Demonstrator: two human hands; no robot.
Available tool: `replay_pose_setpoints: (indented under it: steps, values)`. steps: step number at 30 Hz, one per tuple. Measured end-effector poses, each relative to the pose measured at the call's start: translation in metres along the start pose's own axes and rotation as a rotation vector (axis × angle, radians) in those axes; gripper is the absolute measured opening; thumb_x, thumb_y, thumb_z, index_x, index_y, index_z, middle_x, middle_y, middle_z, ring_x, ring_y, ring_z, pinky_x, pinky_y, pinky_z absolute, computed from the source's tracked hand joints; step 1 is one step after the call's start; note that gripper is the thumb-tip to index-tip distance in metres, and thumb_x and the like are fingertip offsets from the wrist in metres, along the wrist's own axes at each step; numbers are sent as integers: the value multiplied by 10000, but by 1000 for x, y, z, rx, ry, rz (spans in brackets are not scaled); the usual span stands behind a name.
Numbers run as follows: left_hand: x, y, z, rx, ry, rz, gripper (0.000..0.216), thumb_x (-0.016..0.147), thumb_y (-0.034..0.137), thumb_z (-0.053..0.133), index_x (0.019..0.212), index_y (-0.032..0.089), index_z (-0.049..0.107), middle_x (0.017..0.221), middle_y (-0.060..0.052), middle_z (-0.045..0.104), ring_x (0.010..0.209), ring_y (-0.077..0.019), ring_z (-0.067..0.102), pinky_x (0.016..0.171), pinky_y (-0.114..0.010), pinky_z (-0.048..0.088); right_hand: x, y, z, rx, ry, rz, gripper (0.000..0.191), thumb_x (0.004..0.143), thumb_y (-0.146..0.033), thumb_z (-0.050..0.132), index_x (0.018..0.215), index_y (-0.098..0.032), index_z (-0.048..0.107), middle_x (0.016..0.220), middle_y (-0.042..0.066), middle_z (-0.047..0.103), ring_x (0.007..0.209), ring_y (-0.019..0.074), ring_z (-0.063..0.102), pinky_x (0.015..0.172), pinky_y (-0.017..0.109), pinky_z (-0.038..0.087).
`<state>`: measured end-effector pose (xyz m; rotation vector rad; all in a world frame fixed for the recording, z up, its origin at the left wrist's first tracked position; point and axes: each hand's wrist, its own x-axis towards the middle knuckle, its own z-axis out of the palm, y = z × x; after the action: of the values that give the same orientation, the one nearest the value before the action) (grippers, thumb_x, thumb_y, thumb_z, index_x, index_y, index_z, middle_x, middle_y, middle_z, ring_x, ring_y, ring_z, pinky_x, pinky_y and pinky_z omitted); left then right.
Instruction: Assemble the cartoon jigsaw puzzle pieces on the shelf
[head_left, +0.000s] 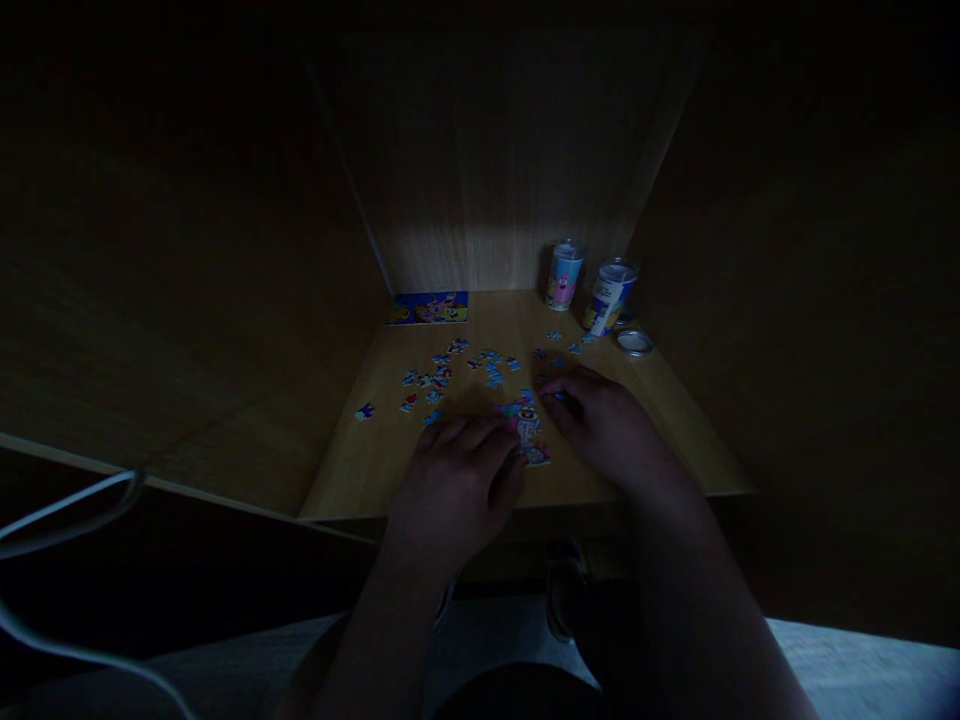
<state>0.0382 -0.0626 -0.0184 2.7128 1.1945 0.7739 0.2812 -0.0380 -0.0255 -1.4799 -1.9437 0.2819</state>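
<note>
blue can (564, 277) and white can (609, 297) at the desk's (375, 470) back right corner, lid (634, 342) just beside, picture card (428, 307) back left.

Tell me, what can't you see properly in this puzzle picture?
Head view, all very dim:
Joined puzzle pieces: partly under the left hand and right hand.
Loose pieces: too small to read their pictures.
Whether either hand pinches a piece: fingers hide it.

Dim wooden alcove (225, 300) — light pools on its back panel (487, 230), pale floor (862, 670) below.
</note>
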Motion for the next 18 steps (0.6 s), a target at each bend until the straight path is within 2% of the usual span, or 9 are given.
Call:
replay_pose_setpoints:
  steps: [18]
  values:
    - [-1,0,-1,12,10,0,202,1049,263,688,1240,248,753,1304,-51,803,1163,-303,732,1036,-551,575,0,1,1,-8,-4,7,157,1059,-193,623,1068,-245,771,1140,74,812,1021,260,778,923,381,570]
